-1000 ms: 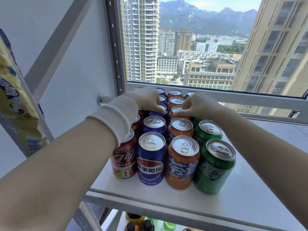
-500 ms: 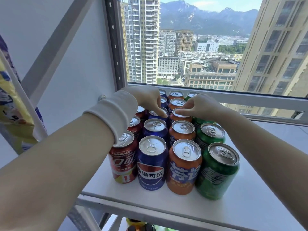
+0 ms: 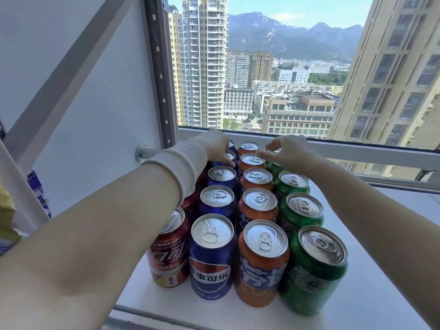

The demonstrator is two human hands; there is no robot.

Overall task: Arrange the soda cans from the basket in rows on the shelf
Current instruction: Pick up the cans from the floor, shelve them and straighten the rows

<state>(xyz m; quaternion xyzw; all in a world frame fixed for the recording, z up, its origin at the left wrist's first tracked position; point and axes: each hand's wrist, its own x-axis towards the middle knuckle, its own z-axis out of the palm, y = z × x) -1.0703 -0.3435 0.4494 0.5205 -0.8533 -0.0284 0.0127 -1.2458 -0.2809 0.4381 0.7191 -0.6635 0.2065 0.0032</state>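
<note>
Soda cans stand in four rows on the white shelf (image 3: 381, 294): red cans (image 3: 166, 258), blue cans (image 3: 210, 270), orange cans (image 3: 260, 270) and green cans (image 3: 312, 277), left to right. Both arms reach over them to the back. My left hand (image 3: 214, 146), with a white cuff at the wrist, lies over the rear red and blue cans, fingertips down on a blue can (image 3: 229, 156). My right hand (image 3: 288, 151) hovers over the rear green can, fingertips touching the rim of the second orange can from the back (image 3: 252, 160). My left arm hides much of the red row.
A grey perforated upright (image 3: 158, 67) and a diagonal brace (image 3: 71, 55) stand at the left. A window frame (image 3: 357, 151) runs just behind the cans. A yellow and blue snack bag (image 3: 7, 222) hangs at the far left. Bare shelf lies right of the green row.
Both hands have moved farther back along the rows, from the middle cans to the rear ones. The view has shifted closer to the front cans.
</note>
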